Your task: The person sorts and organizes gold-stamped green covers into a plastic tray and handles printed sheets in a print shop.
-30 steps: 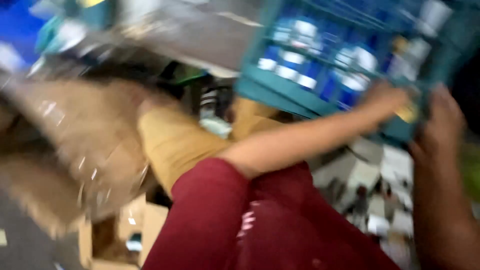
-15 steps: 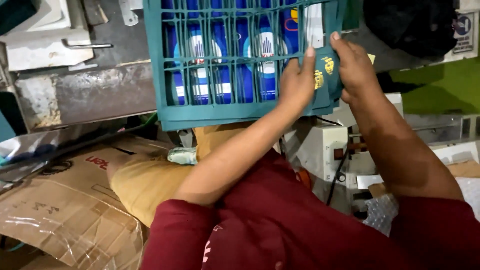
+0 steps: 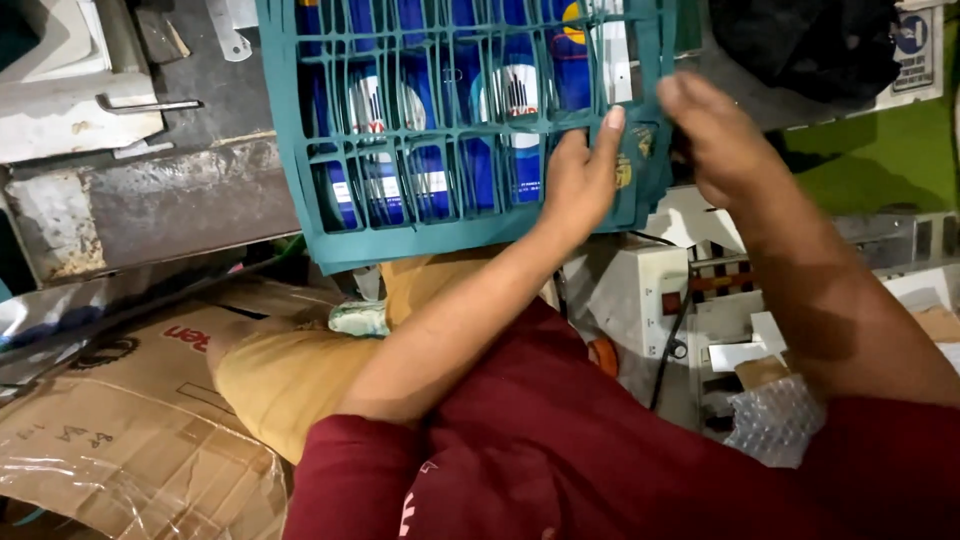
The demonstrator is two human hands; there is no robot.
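We press our left hand [image 3: 575, 185] with flat open fingers on the teal plastic lattice crate [image 3: 300, 150] of blue packets [image 3: 430, 180], steadying it, while our right hand [image 3: 725, 150] hovers loosely open at its corner.

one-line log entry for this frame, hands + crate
left hand: flat on teal crate wall | right hand: at crate's right edge, grip unclear | crate: holds blue packs | below: cardboard box

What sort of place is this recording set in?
Probably a cramped workshop or packing corner. Both hands, left hand and right hand, are at a teal plastic crate of blue packets, with flattened cardboard, bubble wrap and a worn metal bench around.
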